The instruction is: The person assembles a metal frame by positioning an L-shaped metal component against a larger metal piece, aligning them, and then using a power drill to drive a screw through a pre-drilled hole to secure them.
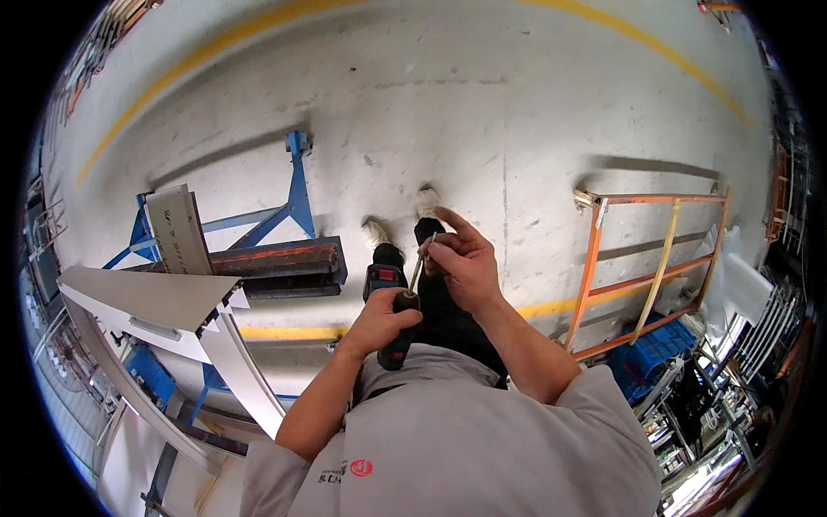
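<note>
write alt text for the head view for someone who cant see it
Seen from above, a standing person's left hand grips a cordless drill while the right hand pinches the bit at its tip. Below lies a grey concrete floor with yellow lines, a blue stand at left and an orange frame at right.

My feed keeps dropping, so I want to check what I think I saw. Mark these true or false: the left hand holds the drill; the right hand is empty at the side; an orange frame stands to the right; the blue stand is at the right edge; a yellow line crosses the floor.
1. The left hand holds the drill. True.
2. The right hand is empty at the side. False: it pinches the bit at the drill's tip.
3. An orange frame stands to the right. True.
4. The blue stand is at the right edge. False: it is on the left.
5. A yellow line crosses the floor. True.
</note>
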Tool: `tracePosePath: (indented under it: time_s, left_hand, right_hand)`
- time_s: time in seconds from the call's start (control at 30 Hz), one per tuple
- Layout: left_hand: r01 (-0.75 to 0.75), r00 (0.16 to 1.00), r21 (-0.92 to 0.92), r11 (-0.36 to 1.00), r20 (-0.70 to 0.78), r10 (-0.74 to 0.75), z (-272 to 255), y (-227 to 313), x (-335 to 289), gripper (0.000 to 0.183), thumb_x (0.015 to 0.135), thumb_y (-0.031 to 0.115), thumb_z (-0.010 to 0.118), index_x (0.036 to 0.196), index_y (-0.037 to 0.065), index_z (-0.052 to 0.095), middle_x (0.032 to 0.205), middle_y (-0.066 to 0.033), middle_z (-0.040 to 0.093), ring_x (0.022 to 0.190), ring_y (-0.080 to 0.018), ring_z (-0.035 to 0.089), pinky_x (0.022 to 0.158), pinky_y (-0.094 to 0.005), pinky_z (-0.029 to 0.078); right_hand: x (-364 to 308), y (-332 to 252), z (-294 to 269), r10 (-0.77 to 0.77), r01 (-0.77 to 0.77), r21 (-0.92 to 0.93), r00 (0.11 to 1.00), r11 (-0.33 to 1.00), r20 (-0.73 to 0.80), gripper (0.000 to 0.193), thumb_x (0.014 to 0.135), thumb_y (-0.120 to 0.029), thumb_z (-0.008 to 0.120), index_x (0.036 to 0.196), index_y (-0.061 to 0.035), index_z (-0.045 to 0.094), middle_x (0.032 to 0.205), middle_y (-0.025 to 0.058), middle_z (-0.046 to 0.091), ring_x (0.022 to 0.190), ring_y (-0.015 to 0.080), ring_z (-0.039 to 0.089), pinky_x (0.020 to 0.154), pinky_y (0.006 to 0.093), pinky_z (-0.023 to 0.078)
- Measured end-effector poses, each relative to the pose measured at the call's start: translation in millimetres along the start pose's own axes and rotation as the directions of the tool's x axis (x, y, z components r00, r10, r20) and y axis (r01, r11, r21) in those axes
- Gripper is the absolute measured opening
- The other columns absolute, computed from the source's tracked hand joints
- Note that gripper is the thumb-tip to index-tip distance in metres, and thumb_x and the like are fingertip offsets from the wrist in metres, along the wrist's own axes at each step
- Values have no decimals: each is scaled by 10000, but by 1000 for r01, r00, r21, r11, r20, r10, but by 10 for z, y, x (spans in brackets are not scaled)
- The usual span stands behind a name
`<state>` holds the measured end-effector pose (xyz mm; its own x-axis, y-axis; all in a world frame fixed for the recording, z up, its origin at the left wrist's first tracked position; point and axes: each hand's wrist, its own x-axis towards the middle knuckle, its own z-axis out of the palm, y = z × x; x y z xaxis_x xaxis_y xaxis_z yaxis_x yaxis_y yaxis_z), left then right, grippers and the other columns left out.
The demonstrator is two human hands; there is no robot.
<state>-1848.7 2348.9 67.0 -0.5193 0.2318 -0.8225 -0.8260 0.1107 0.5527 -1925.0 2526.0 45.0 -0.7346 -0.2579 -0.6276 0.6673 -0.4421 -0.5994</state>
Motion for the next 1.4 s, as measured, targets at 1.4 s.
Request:
tracePosePath:
  time_s: [1.4]
  left_hand:
    - [-228, 973, -194, 954, -62, 220, 391, -80, 761, 190, 833, 128, 698, 967, 4, 648, 862, -2, 637, 817, -94, 575, 761, -277, 495]
  right_hand:
    - [-622, 367, -111, 63, -103, -810, 995, 578, -81, 811, 767, 13, 669, 1487, -25, 298, 1251, 254, 608, 1201, 412, 599, 987, 409, 494]
